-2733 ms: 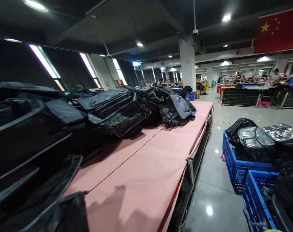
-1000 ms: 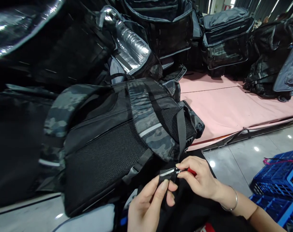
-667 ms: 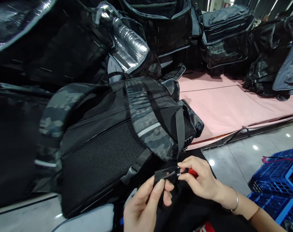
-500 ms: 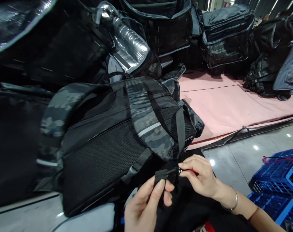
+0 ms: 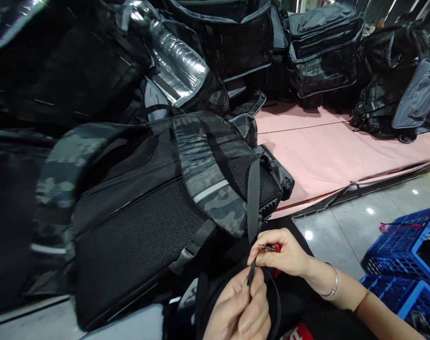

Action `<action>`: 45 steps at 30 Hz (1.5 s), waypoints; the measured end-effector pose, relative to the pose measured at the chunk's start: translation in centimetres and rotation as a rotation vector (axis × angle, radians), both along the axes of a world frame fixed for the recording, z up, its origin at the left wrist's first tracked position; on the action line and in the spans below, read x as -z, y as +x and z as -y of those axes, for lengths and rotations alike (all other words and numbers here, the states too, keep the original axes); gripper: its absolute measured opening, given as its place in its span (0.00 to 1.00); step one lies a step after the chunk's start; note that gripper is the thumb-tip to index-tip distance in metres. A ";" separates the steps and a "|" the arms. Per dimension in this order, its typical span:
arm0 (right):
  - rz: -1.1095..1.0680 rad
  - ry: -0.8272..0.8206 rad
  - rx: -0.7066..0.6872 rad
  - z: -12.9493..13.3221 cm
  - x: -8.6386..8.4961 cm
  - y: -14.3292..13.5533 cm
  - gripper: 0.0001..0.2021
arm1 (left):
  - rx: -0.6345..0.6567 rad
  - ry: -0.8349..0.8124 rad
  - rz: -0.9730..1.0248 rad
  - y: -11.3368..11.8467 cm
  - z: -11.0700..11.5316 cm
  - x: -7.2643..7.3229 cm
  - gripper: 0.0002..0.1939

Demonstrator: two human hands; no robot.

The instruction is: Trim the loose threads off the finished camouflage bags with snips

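A black backpack (image 5: 130, 241) with a mesh back panel lies with its camouflage shoulder straps (image 5: 197, 158) facing up. From its right side a black webbing strap (image 5: 253, 193) runs down to my hands. My left hand (image 5: 238, 304) is closed, pinching the strap's end between thumb and fingers. Right above it, my right hand (image 5: 282, 252) is also closed, its thumb and fingertips on the same webbing. A small red-handled tool (image 5: 276, 247) is tucked in the right hand; its kind is mostly hidden. On the pack's lower strap sits a plastic buckle (image 5: 182, 259).
Other black bags (image 5: 243, 47) stand behind, one showing a silver lining (image 5: 177, 61). A pink-covered table (image 5: 307, 141) extends right, with another camouflage bag (image 5: 385, 104) on it. Blue plastic crates (image 5: 399, 255) stand on the tiled floor at lower right.
My hands have come together: the right moved down and left onto the webbing, and the left shifted right, turning the strap end edge-on. The view has swung slightly right.
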State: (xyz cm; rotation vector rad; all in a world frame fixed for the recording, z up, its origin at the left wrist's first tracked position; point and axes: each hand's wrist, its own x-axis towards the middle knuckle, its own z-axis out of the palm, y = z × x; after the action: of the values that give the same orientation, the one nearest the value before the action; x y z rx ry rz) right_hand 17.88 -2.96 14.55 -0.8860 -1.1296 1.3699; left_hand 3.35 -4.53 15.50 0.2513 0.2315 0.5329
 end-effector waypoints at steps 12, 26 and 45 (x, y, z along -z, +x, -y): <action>0.159 -0.099 0.178 0.8 0.4 -0.6 0.13 | -0.689 0.497 -1.338 -0.6 0.3 0.4 0.16; 0.579 0.175 0.290 2.1 -0.6 0.1 0.07 | -0.812 0.542 -1.327 -0.8 0.0 0.3 0.10; 0.606 0.452 0.445 1.6 -0.3 0.4 0.04 | -0.718 0.524 -1.295 -0.5 -0.1 -0.8 0.12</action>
State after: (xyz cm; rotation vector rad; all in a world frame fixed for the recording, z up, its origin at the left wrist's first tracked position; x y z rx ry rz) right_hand 18.25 -4.53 14.80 -1.1568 -1.5028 0.4511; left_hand 2.80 -4.40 16.30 1.0377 1.4868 1.0859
